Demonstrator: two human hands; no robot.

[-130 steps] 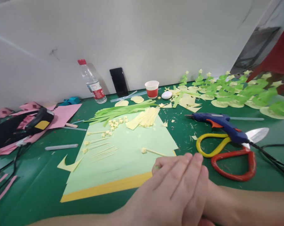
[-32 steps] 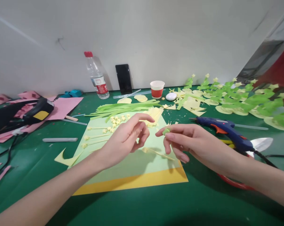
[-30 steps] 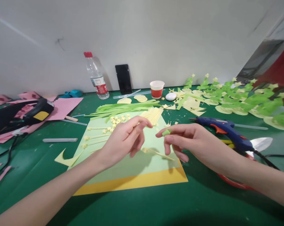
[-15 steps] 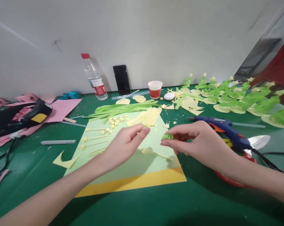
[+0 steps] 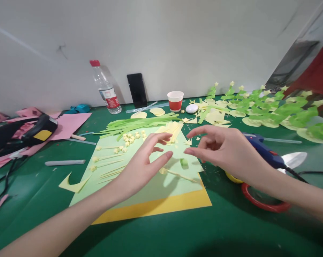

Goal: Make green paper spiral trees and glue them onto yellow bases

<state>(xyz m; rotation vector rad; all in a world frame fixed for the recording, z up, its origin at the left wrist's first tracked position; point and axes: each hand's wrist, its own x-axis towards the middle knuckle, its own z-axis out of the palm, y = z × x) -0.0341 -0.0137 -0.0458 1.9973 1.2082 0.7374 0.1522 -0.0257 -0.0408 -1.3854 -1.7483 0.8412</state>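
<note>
My left hand (image 5: 145,162) hovers over the pale green paper sheet (image 5: 140,175), fingers apart and empty. My right hand (image 5: 222,150) is beside it to the right, fingers spread, holding nothing. A small rolled green paper coil (image 5: 183,162) lies on the sheet below and between the two hands. A thin stick with a yellow star tip (image 5: 174,174) lies just below the coil. Yellow paper strips (image 5: 172,128), small yellow stars (image 5: 133,137) and green strips (image 5: 134,124) lie at the far end of the sheet.
A blue glue gun (image 5: 265,151) and red-and-yellow scissors (image 5: 260,200) lie right of my right hand. Green paper trees (image 5: 271,107) fill the far right. A water bottle (image 5: 105,89), phone (image 5: 136,90) and red cup (image 5: 175,100) stand at the wall. Pink paper (image 5: 67,125) and a black tool (image 5: 30,134) are left.
My right hand has let go of the green coil, which now lies on the sheet. Both hands have spread their fingers open and lifted slightly.
</note>
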